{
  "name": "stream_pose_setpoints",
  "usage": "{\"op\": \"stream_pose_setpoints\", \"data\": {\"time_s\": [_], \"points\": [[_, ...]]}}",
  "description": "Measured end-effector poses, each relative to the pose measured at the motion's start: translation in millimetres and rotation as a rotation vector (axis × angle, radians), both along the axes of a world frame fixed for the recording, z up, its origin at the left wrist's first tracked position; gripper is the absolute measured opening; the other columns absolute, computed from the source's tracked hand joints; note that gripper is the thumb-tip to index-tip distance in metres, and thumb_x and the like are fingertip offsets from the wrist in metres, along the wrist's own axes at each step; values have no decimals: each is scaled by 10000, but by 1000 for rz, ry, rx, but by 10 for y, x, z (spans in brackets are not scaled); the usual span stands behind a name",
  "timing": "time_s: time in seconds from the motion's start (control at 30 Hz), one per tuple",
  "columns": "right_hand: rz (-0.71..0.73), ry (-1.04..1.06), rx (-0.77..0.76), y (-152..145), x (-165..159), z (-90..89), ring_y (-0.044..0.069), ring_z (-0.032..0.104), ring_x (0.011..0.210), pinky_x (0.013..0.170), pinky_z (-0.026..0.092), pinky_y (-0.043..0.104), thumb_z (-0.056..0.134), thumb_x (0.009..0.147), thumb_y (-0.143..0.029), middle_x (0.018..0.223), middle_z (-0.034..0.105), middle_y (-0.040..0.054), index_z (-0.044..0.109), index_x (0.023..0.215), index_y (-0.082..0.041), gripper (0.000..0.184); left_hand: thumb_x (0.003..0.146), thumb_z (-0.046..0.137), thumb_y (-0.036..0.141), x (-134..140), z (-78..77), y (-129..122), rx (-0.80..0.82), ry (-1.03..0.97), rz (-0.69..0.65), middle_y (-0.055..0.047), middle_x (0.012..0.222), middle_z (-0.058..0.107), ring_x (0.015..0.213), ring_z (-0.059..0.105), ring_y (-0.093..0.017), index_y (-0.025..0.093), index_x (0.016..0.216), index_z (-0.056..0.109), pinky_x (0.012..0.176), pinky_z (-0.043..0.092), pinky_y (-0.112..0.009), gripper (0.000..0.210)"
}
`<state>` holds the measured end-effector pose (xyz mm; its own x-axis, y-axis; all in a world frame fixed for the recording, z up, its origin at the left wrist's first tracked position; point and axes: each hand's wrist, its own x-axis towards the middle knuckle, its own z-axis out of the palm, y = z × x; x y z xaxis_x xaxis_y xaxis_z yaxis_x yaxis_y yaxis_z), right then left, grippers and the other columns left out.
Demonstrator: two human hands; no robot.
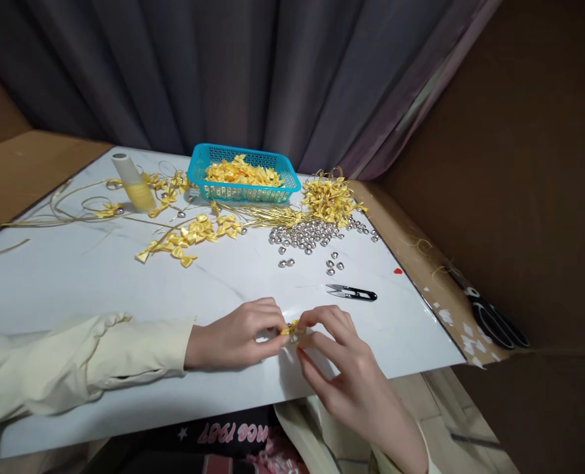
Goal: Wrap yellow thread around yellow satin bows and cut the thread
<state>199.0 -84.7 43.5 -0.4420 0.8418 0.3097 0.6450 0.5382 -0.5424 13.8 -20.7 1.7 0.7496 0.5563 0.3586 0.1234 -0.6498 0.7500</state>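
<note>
Near the table's front edge, a small yellow ribbon bow [291, 331] is between my two hands, with something shiny at its middle. My left hand [243, 334] pinches the bow's left side between thumb and finger. From the right, my right hand [339, 359] closes its fingertips on the other side of the bow. Just beyond my hands lies a pair of black thread snips [352, 292]. Silver beads [307, 234] are heaped farther back, with several loose ones nearer me.
A blue basket [246, 193] of yellow bows stands at the back. Loose bows [198, 232], a cord bundle [267, 216] and a bow pile [333, 199] lie around it. A thread spool [137, 184] stands left; black-handled scissors [493, 316] lie right. Curtain [213, 72] behind.
</note>
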Motion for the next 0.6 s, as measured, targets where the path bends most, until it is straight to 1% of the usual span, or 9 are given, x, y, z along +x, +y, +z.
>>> {"op": "stream_pose_setpoints", "data": {"time_s": [0.13,0.27,0.5,0.6], "points": [[26,-8,55,12,14,-6,230,502,944,804,420,398,469,850,-11,1005,565,83,533,886,-193,196,901,473,142,7,-5,-2,16,1,-15,-47,702,567,709,527,-145,129,722,571,653,432,-247,204],[33,-18,72,66,44,-46,213,492,939,817,401,390,481,851,6,1003,565,75,525,898,-181,198,898,473,134,11,-26,-2,29,1,-39,-52,708,581,724,525,-148,124,747,588,668,433,-250,190],[40,22,53,125,86,-40,203,511,908,781,395,359,494,874,-27,949,579,65,563,893,-183,173,910,469,154,2,-46,-5,27,19,-59,-55,716,604,728,525,-151,127,763,596,687,438,-268,196],[52,63,6,158,107,-42,200,523,894,782,406,357,506,880,-49,929,586,64,577,873,-182,151,910,468,152,4,-51,-9,24,15,-68,-61,716,613,730,527,-154,125,762,597,688,440,-271,198]]}}
